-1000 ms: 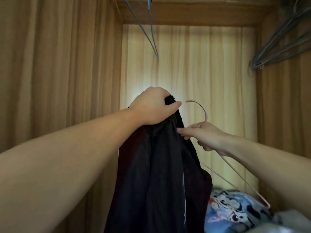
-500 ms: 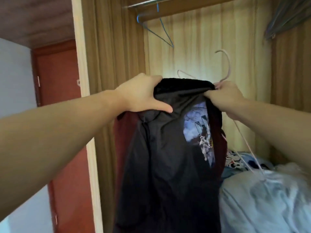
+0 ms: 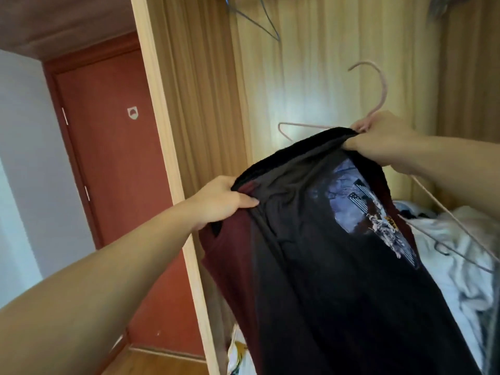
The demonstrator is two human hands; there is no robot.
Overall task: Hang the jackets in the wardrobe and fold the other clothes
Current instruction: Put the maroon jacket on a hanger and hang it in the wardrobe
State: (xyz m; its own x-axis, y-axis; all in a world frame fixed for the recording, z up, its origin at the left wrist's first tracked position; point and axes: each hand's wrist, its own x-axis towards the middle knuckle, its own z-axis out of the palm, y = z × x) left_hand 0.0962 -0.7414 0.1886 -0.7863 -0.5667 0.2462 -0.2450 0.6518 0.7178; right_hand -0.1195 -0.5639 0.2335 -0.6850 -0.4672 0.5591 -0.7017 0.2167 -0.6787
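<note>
A dark jacket [image 3: 338, 266] with maroon sleeves and a printed patch hangs in front of the open wardrobe. My left hand [image 3: 221, 201] grips its collar at the left end. My right hand [image 3: 384, 139] holds the collar's right end together with the neck of a pink wire hanger [image 3: 376, 85]. The hanger's hook points up, one shoulder sticks out left behind the collar, and the other runs down to the right.
A blue hanger [image 3: 259, 20] hangs near the wardrobe's top. Grey hangers [image 3: 443, 6] show at the upper right. A pile of pale clothes [image 3: 460, 253] fills the wardrobe bottom at the right. The wardrobe's wooden side panel [image 3: 167, 147] stands left, a red door [image 3: 113, 136] beyond.
My hands have spread apart along the collar, stretching the jacket open; the left hand has dropped lower. The view has swung left, bringing the red door into sight.
</note>
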